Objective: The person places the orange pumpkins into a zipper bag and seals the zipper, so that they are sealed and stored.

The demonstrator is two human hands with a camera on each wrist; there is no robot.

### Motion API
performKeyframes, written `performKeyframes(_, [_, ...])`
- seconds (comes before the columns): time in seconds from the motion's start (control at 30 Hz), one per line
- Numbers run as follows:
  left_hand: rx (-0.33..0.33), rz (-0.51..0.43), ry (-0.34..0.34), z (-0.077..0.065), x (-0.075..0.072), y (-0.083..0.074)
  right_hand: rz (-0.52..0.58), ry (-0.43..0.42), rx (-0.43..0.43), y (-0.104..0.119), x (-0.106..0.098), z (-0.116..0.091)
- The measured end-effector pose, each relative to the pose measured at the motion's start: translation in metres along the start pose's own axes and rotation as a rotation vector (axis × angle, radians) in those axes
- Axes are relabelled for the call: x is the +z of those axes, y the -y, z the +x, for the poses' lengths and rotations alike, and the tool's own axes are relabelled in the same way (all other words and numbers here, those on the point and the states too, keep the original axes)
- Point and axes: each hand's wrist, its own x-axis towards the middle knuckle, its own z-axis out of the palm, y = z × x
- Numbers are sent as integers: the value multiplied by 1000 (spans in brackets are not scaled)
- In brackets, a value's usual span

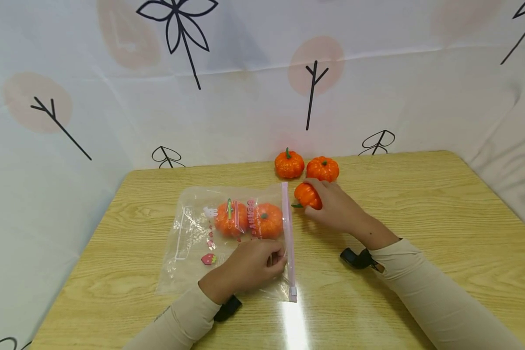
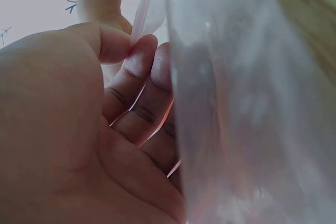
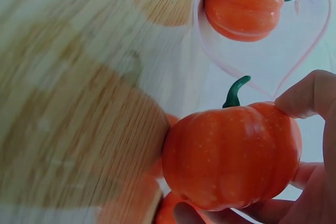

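Note:
A clear plastic zip bag (image 1: 188, 272) with a pink slider edge lies on the table, two orange toy pumpkins (image 1: 231, 218) inside it. My left hand (image 1: 251, 265) pinches the bag's opening edge between thumb and fingertips, as the left wrist view shows. Just right of the bag's mouth, my right hand (image 1: 337, 206) grips another small orange pumpkin (image 3: 231, 156), its green stem toward the bag. In the right wrist view the bag's mouth gapes, with a pumpkin (image 3: 244, 6) sitting within.
Two more orange pumpkins stand at the table's back edge: one on the left (image 1: 289, 164), one on the right (image 1: 323, 168) right behind my right hand. A white cloth (image 1: 245, 112) printed with plants hangs behind the wooden table (image 1: 442, 218).

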Motion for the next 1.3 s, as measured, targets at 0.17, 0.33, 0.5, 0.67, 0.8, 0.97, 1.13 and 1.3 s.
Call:
performKeyframes(0.17, [-1, -3, 2, 0, 0, 0, 12, 9, 18, 0, -1, 0])
performKeyframes(0.33, [0, 0, 2, 0, 0, -1, 24, 20, 31, -1, -1, 1])
performKeyframes(0.5, [0, 0, 2, 0, -1, -1, 30, 35, 37, -1, -2, 2])
performKeyframes(0.67, [2, 0, 2, 0, -1, -1, 64, 59, 48, -1, -3, 2])
performKeyframes(0.8, [4, 4, 3, 0, -1, -1, 100, 65, 38, -3, -1, 3])
performKeyframes(0.97, [2, 4, 7, 1, 0, 0, 143, 59, -8, -3, 1, 3])
performKeyframes(1.13, [7, 3, 2, 1, 0, 0, 150, 60, -37, -2, 1, 3])
performKeyframes(1.3, [6, -5, 5, 1, 0, 0, 153, 65, -31, -2, 1, 3])
